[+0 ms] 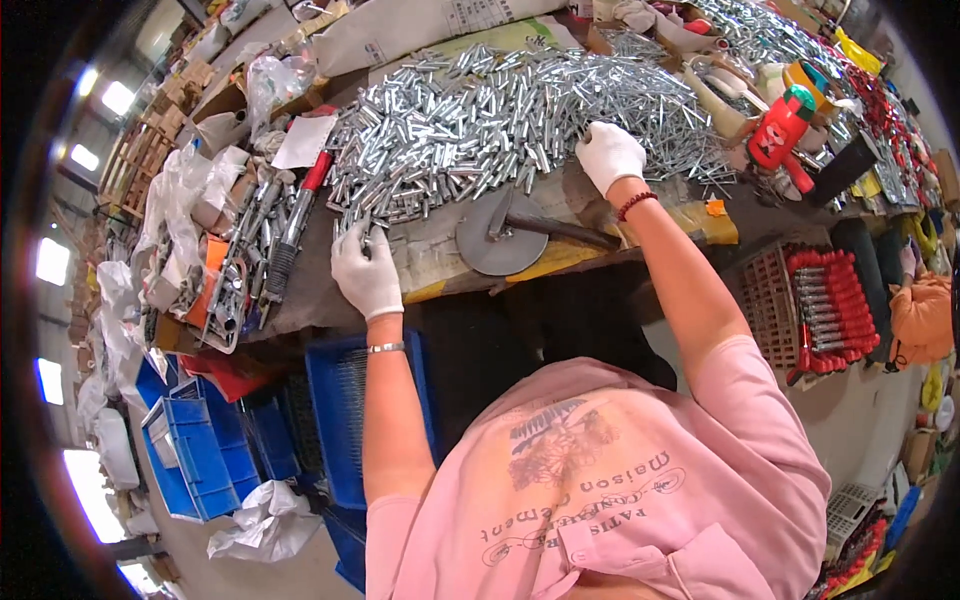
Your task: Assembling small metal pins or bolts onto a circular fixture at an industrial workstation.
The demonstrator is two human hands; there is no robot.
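A big heap of short silver metal sleeves (480,120) covers the middle of the workbench. My left hand (366,272), in a white glove, is closed on a few of the sleeves at the near left edge of the heap. My right hand (608,153), also gloved, rests on the right side of the heap with fingers curled into the thin silver rods (680,120) there. A round grey metal disc with a dark handle (500,238) lies on the bench between my hands.
Red-handled tools (290,235) and metal parts lie left of the heap. A red bottle (780,128) stands at right. A crate of red-capped pieces (830,305) sits right of the bench. Blue bins (345,420) stand below.
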